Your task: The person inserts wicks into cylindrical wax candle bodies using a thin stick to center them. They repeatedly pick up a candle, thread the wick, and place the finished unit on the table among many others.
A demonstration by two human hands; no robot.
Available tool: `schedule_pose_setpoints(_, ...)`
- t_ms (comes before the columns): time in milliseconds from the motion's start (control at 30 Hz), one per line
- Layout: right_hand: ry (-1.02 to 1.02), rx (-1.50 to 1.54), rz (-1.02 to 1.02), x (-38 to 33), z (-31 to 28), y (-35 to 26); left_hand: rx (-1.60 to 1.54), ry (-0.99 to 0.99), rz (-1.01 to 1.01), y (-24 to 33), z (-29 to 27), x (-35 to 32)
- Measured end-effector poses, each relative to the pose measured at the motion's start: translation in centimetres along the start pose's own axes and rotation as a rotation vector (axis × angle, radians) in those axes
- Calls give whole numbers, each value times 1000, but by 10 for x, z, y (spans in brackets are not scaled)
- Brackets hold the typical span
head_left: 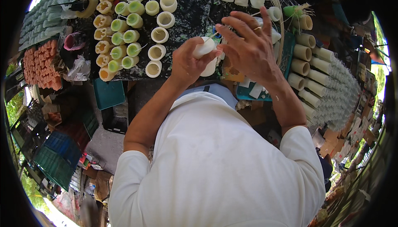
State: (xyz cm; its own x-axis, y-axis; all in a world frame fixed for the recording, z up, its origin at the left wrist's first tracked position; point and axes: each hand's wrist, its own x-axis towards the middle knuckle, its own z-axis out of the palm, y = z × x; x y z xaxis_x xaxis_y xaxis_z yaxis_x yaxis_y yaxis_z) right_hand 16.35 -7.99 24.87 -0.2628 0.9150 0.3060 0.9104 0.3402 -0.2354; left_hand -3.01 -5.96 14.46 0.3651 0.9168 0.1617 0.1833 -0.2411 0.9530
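Note:
My left hand [188, 59] is closed round a small white wax candle [203, 48], its round end turned up. A thin pale wick [211, 35] runs from that end, up and right to the fingers of my right hand [248, 46]. Those fingers are bent over the wick, which shows again beyond them. A ring is on one finger. My right thumb lies close beside the candle, partly hidden. Below the candle, another white wax piece [208, 68] is at the table edge.
On the dark, wax-spattered table [187, 9] stand rows of cream wax cups [157, 52] and green-filled cups [130, 36]. Orange wax pieces [41, 66] are stacked far left. Cream cylinders [304, 53] lie at right, beside a teal tray [253, 94]. A strand bundle [286, 46] hangs near my right hand.

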Motion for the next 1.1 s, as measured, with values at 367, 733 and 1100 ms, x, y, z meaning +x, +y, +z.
schedule_pose_setpoints(367, 185, 620, 480, -40, 34, -23, -1359, 183, -1051, -65, 22, 30)
schedule_pose_setpoints(733, -14, 382, 477, -21, 106, 8, -1293, 199, -1027, -65, 49, 32)
schedule_pose_setpoints(1100, 21, 341, 545, -41, 145, -4, -1246, 219, -1063, -80, 60, 18)
